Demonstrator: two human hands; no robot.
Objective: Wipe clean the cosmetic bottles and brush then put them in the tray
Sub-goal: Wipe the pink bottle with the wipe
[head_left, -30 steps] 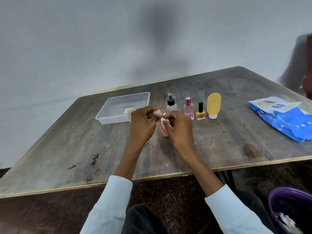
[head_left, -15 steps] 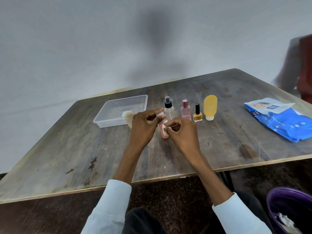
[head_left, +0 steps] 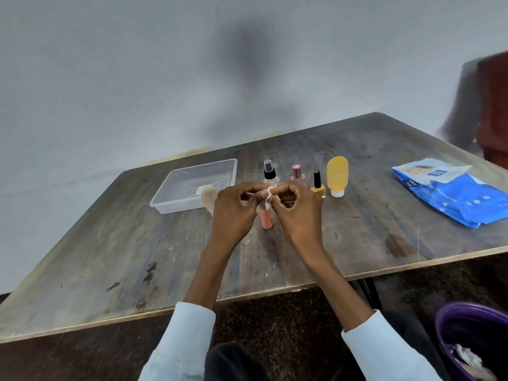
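Both my hands meet above the table's middle. My left hand (head_left: 233, 213) grips a pink cylindrical item (head_left: 266, 219), whose lower end points down between my hands. My right hand (head_left: 299, 213) pinches a small white wipe (head_left: 268, 198) against its upper part. Tan brush bristles (head_left: 209, 198) stick out just left of my left hand; the hand hides whether they join the pink item. The clear plastic tray (head_left: 178, 206) stands behind them. A row stands behind my hands: spray bottle (head_left: 269, 171), pink perfume bottle (head_left: 298, 176), yellow nail polish (head_left: 318, 187), orange squeeze bottle (head_left: 337, 173).
A blue pack of wet wipes (head_left: 453, 193) lies at the table's right. A purple bin (head_left: 472, 339) with crumpled white wipes sits on the floor at lower right. A dark red chair (head_left: 494, 105) stands beyond the table's far right corner.
The wipe in my right hand has slid up from the middle of the pink item to its upper end. My left hand keeps its grip. The view has shifted slightly.
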